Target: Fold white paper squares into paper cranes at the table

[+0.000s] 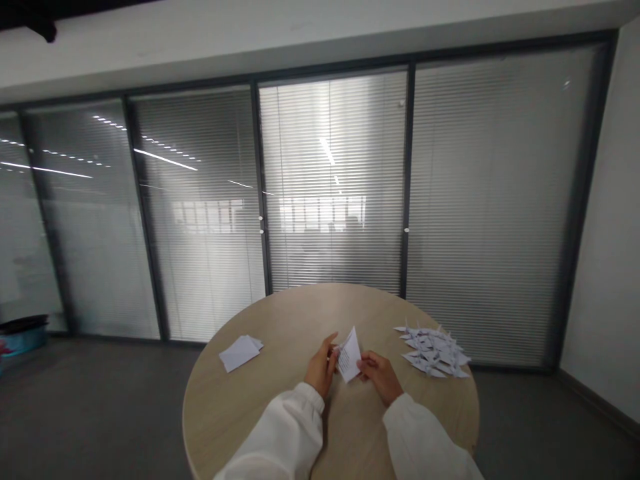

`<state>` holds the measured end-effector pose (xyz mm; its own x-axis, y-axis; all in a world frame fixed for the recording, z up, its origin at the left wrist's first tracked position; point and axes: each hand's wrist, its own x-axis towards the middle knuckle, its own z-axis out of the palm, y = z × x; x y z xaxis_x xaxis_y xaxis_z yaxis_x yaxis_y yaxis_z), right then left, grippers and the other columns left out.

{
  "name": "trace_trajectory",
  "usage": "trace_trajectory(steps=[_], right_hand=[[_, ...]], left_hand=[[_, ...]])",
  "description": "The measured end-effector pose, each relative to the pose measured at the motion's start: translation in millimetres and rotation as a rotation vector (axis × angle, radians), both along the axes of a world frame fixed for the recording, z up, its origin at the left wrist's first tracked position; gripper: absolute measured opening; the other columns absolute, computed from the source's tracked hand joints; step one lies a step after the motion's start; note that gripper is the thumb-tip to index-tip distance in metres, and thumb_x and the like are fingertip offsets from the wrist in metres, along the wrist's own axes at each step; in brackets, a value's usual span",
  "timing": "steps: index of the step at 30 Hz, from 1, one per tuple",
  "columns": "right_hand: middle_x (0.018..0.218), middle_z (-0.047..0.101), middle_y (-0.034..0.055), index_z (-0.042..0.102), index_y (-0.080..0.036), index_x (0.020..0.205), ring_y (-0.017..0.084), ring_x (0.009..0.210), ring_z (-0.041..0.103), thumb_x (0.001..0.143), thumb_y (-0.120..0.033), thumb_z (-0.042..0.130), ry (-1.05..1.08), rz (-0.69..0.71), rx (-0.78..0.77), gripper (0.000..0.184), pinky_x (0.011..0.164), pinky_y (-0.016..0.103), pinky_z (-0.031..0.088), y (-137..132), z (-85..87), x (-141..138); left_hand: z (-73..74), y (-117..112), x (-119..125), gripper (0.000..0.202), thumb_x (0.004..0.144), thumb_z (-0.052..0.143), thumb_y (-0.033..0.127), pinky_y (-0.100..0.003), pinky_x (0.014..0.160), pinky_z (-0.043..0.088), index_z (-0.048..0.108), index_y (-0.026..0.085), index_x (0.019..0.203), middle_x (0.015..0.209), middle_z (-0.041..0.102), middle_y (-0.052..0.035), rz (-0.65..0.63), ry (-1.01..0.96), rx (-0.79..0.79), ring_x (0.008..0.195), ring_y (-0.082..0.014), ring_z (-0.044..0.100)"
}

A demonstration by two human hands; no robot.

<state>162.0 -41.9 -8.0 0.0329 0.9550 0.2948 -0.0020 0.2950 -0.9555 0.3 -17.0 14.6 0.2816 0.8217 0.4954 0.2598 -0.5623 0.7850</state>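
Left hand [321, 368] and right hand [381, 377], fingers clamped on folded printed paper [349, 355], holding it up off round wood surface [295, 327]; paper cranes [434, 352] sit toward right edge, loose sheets [240, 353] toward left, away from hands.

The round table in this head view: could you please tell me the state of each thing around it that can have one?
Left hand, raised, gripping the paper's left edge.
Right hand, raised, gripping the paper's right edge.
Printed white paper, folded, held up between the hands.
Loose paper sheets, lying flat, stacked.
Paper cranes, folded, heaped together.
Window blinds, lowered.
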Motion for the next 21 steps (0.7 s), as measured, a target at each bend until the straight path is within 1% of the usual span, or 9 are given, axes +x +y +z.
trace_trajectory(steps=[3,7,9,11,14,17,21], right_hand=[[0.061,0.062,0.0011,0.057,-0.016,0.067,0.013,0.055,0.055,0.063,-0.042,0.059,-0.033,0.016,0.02,0.026,0.052,0.023,0.042,-2,2.5,-1],[0.057,0.06,-0.0013,0.054,-0.017,0.063,0.012,0.051,0.052,0.065,-0.04,0.056,-0.117,0.018,0.027,0.023,0.052,0.022,0.041,-3,3.0,-3],[0.058,0.06,-0.0012,0.053,-0.018,0.064,0.012,0.053,0.053,0.066,-0.041,0.055,-0.151,0.008,0.022,0.024,0.052,0.022,0.041,-3,1.2,-3],[0.06,0.061,-0.0008,0.052,-0.018,0.067,0.013,0.055,0.055,0.067,-0.043,0.054,-0.15,-0.002,0.018,0.025,0.052,0.022,0.042,-2,-0.6,-3],[0.066,0.063,-0.0003,0.05,-0.019,0.075,0.015,0.06,0.058,0.069,-0.043,0.053,-0.08,0.008,0.029,0.025,0.055,0.024,0.045,-3,-0.5,-5],[0.075,0.064,0.0001,0.046,-0.021,0.079,0.016,0.067,0.06,0.068,-0.04,0.056,-0.033,0.003,0.045,0.024,0.06,0.025,0.046,-5,1.7,-7],[0.07,0.063,-0.0014,0.044,-0.022,0.077,0.015,0.062,0.058,0.066,-0.035,0.057,-0.111,-0.075,0.02,0.022,0.057,0.024,0.046,-4,0.4,-7]], left_hand=[[-2.1,3,0,0.041,0.079,0.039,0.031,-0.022,0.05,0.048,0.035,0.022,0.119,0.075,0.055,0.0002,0.035,-0.052,-0.009,0.052,-0.0084,0.053],[-5.8,9,-1,0.046,0.073,0.048,0.025,-0.019,0.046,0.046,0.035,0.022,0.118,0.064,0.048,0.005,0.054,-0.124,-0.054,0.05,-0.0078,0.05],[-6.4,10,-1,0.049,0.071,0.051,0.024,-0.018,0.044,0.045,0.036,0.022,0.117,0.062,0.047,0.0058,0.046,-0.157,-0.087,0.05,-0.0077,0.049],[-6.0,9,-1,0.052,0.068,0.054,0.024,-0.017,0.042,0.043,0.036,0.022,0.116,0.064,0.049,0.0049,0.026,-0.163,-0.116,0.052,-0.0083,0.05],[-4.2,4,2,0.052,0.065,0.057,0.022,-0.016,0.041,0.041,0.04,0.022,0.115,0.067,0.053,0.0029,0.0,-0.094,-0.116,0.057,-0.0096,0.051],[-1.9,-1,4,0.05,0.063,0.057,0.018,-0.015,0.043,0.04,0.044,0.023,0.112,0.068,0.057,0.0019,-0.03,0.009,-0.095,0.06,-0.0102,0.053],[0.0,-4,4,0.049,0.063,0.057,0.017,-0.016,0.045,0.04,0.047,0.022,0.11,0.068,0.059,0.0014,-0.056,0.065,-0.086,0.059,-0.0101,0.054]])
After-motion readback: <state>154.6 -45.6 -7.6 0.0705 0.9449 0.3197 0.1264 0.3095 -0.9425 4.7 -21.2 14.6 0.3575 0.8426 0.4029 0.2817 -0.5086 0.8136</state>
